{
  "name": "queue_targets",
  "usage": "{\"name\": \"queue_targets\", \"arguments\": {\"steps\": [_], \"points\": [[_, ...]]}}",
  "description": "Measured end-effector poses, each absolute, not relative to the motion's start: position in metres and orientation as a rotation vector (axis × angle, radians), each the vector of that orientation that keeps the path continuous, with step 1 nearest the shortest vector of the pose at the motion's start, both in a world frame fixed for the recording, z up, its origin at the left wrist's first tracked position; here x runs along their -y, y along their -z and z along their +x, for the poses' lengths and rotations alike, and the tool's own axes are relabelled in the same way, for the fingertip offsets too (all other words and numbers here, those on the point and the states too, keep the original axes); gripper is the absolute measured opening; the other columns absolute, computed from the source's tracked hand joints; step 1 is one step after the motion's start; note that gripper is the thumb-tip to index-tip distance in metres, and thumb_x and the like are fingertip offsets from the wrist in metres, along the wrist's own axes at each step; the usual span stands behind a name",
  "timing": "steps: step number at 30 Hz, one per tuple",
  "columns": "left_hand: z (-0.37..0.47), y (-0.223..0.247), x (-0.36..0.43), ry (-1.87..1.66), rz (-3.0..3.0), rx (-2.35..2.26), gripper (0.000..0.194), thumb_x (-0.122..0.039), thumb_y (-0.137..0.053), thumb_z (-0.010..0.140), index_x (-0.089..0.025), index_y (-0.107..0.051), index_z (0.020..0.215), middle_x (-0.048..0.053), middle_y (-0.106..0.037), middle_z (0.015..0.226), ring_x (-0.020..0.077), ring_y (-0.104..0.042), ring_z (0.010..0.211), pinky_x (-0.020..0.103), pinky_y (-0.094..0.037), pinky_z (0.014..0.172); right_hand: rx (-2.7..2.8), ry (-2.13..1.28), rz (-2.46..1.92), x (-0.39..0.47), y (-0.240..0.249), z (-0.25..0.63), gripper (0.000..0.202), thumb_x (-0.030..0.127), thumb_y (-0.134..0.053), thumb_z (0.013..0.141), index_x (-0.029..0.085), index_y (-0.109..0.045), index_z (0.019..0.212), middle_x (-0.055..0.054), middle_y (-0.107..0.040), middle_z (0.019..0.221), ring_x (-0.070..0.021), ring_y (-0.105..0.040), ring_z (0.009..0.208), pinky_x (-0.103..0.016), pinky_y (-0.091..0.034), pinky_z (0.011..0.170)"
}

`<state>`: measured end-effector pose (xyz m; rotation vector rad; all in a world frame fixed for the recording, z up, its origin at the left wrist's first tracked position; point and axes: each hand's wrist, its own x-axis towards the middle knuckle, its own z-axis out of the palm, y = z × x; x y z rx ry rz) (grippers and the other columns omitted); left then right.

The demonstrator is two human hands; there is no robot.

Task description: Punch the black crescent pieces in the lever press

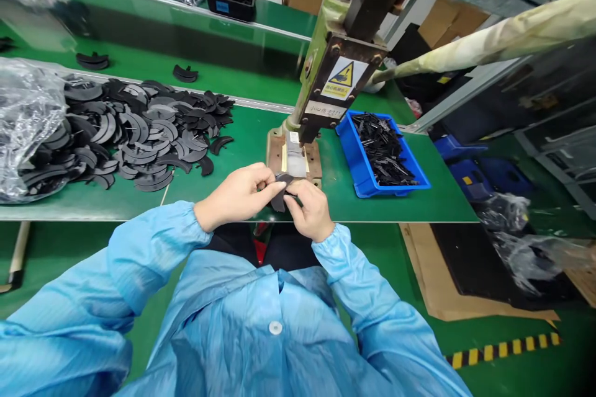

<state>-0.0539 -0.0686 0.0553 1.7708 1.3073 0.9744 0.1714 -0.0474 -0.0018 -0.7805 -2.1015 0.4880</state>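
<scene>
A dark curved plastic part (279,200) is held between both hands at the table's front edge, just before the press base. My left hand (241,196) pinches its upper left side with thumb and fingers. On the right, my right hand (309,206) grips the same part, fingers curled and thumb against it. Behind the hands stands the green press (321,74), with a metal fixture (295,161) on its base. Many similar curved parts (158,130) lie heaped to the left. Small black pieces (382,152) fill a blue bin (357,181) on the right.
A clear plastic bag (28,130) lies at the far left of the green table (223,155). Two loose curved parts (185,74) rest on the conveyor behind. Farther back sits a black bin (230,6). A wrapped hose (488,37) crosses the upper right.
</scene>
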Motion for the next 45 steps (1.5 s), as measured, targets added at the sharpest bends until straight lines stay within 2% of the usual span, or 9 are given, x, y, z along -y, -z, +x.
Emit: {"name": "queue_targets", "arguments": {"steps": [5, 10, 13, 17, 22, 25, 30, 39, 45], "points": [[-0.052, -0.045, 0.057, -0.879, 1.46, -1.237, 0.047, -0.054, -0.077, 0.092, -0.02, -0.056, 0.068, -0.004, -0.043, 0.063, 0.0104, -0.037, 0.059, 0.024, -0.029, 0.054, 2.07, -0.456, -0.771, 0.051, 0.002, 0.171, 0.012, 0.029, -0.062, 0.1, 0.028, -0.07, 0.109, -0.007, -0.078, 0.104, -0.0222, -0.074, 0.097, -0.043, -0.063, 0.088], [-0.053, -0.039, 0.054, -0.937, 1.222, -1.08, 0.045, -0.056, -0.089, 0.083, -0.021, -0.064, 0.094, -0.003, -0.064, 0.077, 0.01, -0.057, 0.063, 0.021, -0.046, 0.058, 1.988, -0.457, -0.793, 0.051, 0.0, 0.173, 0.017, 0.028, -0.063, 0.101, 0.029, -0.07, 0.115, -0.007, -0.08, 0.111, -0.0232, -0.077, 0.106, -0.045, -0.065, 0.094], [-0.058, -0.037, 0.043, -0.839, 1.199, -1.033, 0.047, -0.06, -0.085, 0.087, -0.019, -0.064, 0.085, -0.002, -0.062, 0.066, 0.0091, -0.057, 0.053, 0.02, -0.045, 0.051, 1.953, -0.479, -0.837, 0.046, 0.002, 0.183, 0.024, 0.029, -0.066, 0.099, 0.029, -0.071, 0.123, -0.008, -0.08, 0.114, -0.0239, -0.077, 0.109, -0.045, -0.066, 0.097], [-0.076, -0.025, -0.011, -1.02, 1.009, -1.287, 0.041, -0.047, -0.084, 0.093, -0.018, -0.058, 0.079, 0.0, -0.064, 0.06, 0.0085, -0.058, 0.049, 0.017, -0.047, 0.048, 1.777, -0.47, -0.995, 0.037, 0.013, 0.215, 0.036, 0.029, -0.065, 0.099, 0.028, -0.065, 0.136, -0.011, -0.074, 0.123, -0.0253, -0.075, 0.115, -0.05, -0.065, 0.102], [-0.091, -0.013, -0.122, -1.151, 0.689, -1.475, 0.03, -0.02, -0.084, 0.094, -0.017, -0.058, 0.081, 0.0, -0.064, 0.064, 0.0085, -0.064, 0.052, 0.018, -0.058, 0.056, 1.627, -0.462, -1.116, 0.044, 0.031, 0.258, 0.03, 0.028, -0.063, 0.1, 0.03, -0.067, 0.129, -0.011, -0.071, 0.116, -0.0257, -0.077, 0.104, -0.052, -0.069, 0.093], [-0.089, -0.012, -0.183, -1.239, 0.675, -1.5, 0.026, -0.014, -0.083, 0.093, -0.016, -0.058, 0.087, -0.001, -0.064, 0.07, 0.0077, -0.066, 0.056, 0.017, -0.06, 0.061, 1.615, -0.479, -1.17, 0.055, 0.04, 0.276, 0.028, 0.029, -0.065, 0.098, 0.032, -0.07, 0.125, -0.012, -0.071, 0.115, -0.0277, -0.078, 0.1, -0.055, -0.069, 0.088], [-0.081, 0.005, -0.23, -1.311, 0.673, -1.52, 0.021, -0.008, -0.079, 0.093, -0.014, -0.06, 0.097, 0.003, -0.068, 0.081, 0.0111, -0.073, 0.068, 0.021, -0.063, 0.071, 1.566, -0.508, -1.302, 0.071, 0.054, 0.31, 0.03, 0.031, -0.067, 0.097, 0.033, -0.07, 0.126, -0.013, -0.072, 0.119, -0.031, -0.078, 0.107, -0.063, -0.067, 0.097], [-0.077, 0.041, -0.165, -1.31, 0.828, -1.586, 0.024, -0.009, -0.08, 0.085, -0.015, -0.069, 0.105, 0.005, -0.076, 0.085, 0.0159, -0.076, 0.08, 0.033, -0.063, 0.093, 1.667, -0.189, -1.255, 0.048, 0.014, 0.332, 0.016, 0.032, -0.066, 0.099, 0.026, -0.074, 0.112, -0.009, -0.076, 0.109, -0.0235, -0.074, 0.105, -0.045, -0.062, 0.096], [-0.072, 0.051, -0.074, -1.254, 0.958, -1.519, 0.021, -0.014, -0.074, 0.091, -0.018, -0.066, 0.109, 0.009, -0.08, 0.106, 0.0179, -0.079, 0.096, 0.04, -0.06, 0.108, 1.642, -0.056, -1.439, 0.0, -0.023, 0.365, 0.025, 0.039, -0.057, 0.102, 0.022, -0.072, 0.111, -0.008, -0.076, 0.109, -0.0193, -0.069, 0.091, -0.039, -0.061, 0.087]]}}
